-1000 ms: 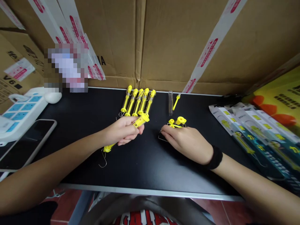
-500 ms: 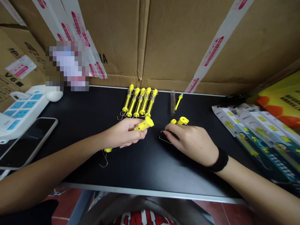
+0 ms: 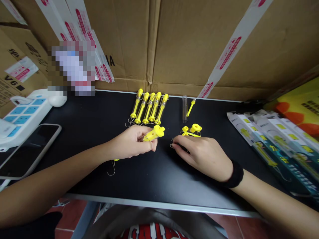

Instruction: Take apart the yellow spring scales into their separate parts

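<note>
My left hand (image 3: 136, 141) is closed around a spring scale, its yellow end cap (image 3: 156, 132) sticking up past the thumb and pointing right. Below the wrist, another yellow piece with a wire hook (image 3: 111, 171) shows, partly hidden by the arm. My right hand (image 3: 199, 151) pinches a thin bent metal wire (image 3: 171, 143) close to the tabletop; most of it is hidden by the fingers. Just beyond that hand lie small yellow parts (image 3: 196, 128). Behind them rest a clear tube (image 3: 184, 109) and a thin yellow rod (image 3: 191, 108).
Several spring scales (image 3: 149, 108) lie in a row at the back of the black table (image 3: 149, 179). Packaged scales (image 3: 264, 146) are stacked at right. A phone (image 3: 27, 152) and a power strip (image 3: 27, 109) lie at left. Cardboard boxes (image 3: 189, 46) wall the rear.
The end cap in my left hand has turned slightly. My right fingers have shifted on the wire, so less of it shows, and more of the yellow parts behind the hand is visible.
</note>
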A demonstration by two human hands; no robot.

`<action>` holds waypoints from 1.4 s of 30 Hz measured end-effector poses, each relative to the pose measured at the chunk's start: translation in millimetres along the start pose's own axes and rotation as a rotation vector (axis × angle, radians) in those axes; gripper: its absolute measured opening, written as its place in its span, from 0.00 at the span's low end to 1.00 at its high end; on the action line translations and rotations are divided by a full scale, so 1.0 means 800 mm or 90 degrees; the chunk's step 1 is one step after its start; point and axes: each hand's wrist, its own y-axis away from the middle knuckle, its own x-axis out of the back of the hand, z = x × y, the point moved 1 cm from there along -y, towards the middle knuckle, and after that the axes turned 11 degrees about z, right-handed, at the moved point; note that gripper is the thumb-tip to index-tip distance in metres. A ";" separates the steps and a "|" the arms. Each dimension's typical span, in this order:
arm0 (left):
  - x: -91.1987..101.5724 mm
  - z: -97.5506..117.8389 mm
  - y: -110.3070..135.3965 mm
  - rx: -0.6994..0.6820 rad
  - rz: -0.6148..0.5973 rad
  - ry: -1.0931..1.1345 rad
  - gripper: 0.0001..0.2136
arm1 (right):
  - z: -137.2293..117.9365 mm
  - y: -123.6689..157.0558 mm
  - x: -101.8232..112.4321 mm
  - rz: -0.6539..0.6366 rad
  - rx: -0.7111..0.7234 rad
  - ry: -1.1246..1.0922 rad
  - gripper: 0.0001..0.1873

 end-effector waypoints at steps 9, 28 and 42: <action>-0.010 -0.004 0.002 -0.162 0.039 -0.272 0.03 | -0.005 0.001 0.012 0.026 -0.074 -0.269 0.13; -0.026 -0.023 0.005 -0.331 0.047 -0.651 0.11 | -0.007 0.002 -0.006 0.032 -0.050 -0.403 0.11; -0.020 -0.029 0.002 -0.342 0.061 -0.656 0.12 | 0.001 0.000 -0.006 0.004 -0.079 -0.442 0.11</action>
